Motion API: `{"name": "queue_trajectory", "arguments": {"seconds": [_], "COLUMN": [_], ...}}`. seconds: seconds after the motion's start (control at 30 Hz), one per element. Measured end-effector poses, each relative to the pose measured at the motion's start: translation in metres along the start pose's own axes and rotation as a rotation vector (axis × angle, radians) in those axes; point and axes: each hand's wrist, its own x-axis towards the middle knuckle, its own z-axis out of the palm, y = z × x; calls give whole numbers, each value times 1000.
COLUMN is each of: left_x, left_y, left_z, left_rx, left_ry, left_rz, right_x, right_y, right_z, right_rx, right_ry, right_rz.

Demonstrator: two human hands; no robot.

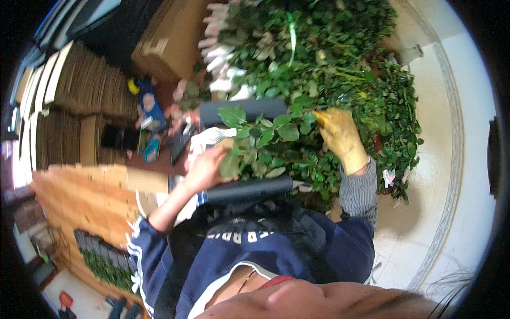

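My bare left hand (207, 167) is closed around a leafy bunch beside a white mesh-wrapped tip (212, 137); exactly what its fingers hold is partly hidden. My right hand (337, 133), in a yellow glove, pinches at the far end of the leafy stems (281, 125), which lie crosswise between my hands. These stems lie between two dark padded bars (241, 111) (249, 189) on the work surface. Beyond them is a large heap of green cut stems (329, 48), with several pale wrapped tips along its left side.
Stacked flat cardboard (79, 80) and a standing brown board (164, 37) are at the left. Small tools and scraps (149, 122) lie on a red-brown surface. A row of dark-wrapped bundles (106, 255) is at lower left. A white wall and tiled floor (430, 175) run along the right.
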Motion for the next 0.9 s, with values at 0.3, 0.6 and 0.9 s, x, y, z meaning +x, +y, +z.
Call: {"name": "queue_trajectory", "arguments": {"seconds": [0.3,0.6,0.9], "left_x": [15,17,15], "left_y": [23,8,6], "left_z": [-27,-9,1], "left_rx": [347,174,-37], "left_ry": [-87,-28,95], "left_rz": [144,34,-25], "right_x": [-86,-73,150], "right_y": [-24,18,89], "right_z": [81,54,74], "right_rx": [-140,660,-23], "right_ry": [-287,-548,-171], "right_rz": [127,296,280]}}
